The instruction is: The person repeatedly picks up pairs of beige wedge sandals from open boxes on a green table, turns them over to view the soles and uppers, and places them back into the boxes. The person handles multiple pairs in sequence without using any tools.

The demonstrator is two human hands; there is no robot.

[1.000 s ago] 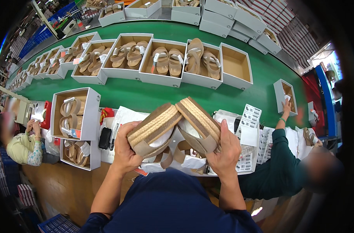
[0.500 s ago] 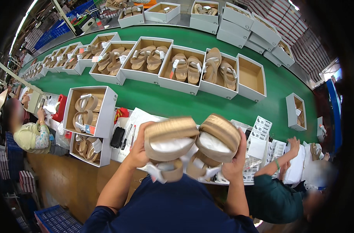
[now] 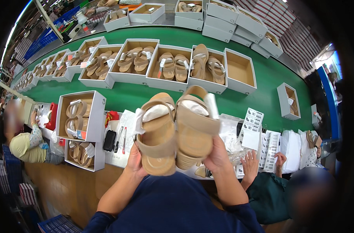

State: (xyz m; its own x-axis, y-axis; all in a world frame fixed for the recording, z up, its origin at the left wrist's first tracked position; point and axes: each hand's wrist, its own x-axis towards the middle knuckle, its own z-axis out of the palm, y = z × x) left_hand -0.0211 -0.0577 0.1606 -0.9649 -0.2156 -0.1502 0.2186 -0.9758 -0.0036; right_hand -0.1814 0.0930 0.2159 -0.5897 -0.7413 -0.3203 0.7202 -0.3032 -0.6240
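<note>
A pair of beige strappy sandals is held up in front of my chest, insoles facing me and white paper tucked under the straps. My left hand (image 3: 135,162) grips the left sandal (image 3: 156,160) by its outer side near the heel. Around the heel and outer side of the right sandal (image 3: 198,128) closes my right hand (image 3: 217,157). This sandal sits slightly higher and tilts, so part of its thick sole shows. The fingers of both hands are partly hidden behind the sandals.
Open white boxes of sandals (image 3: 134,75) line the green table (image 3: 239,103); one open box (image 3: 241,73) is empty. Two boxes (image 3: 81,116) are stacked at left beside a black case (image 3: 109,140) and pens (image 3: 124,139). Label sheets (image 3: 250,122) and a co-worker's hands (image 3: 250,165) are at right.
Both sandals have been turned: their thick soles faced me before, and now the insoles do. The co-worker's hand at right has come down and nearer to me. The whole view has shifted slightly.
</note>
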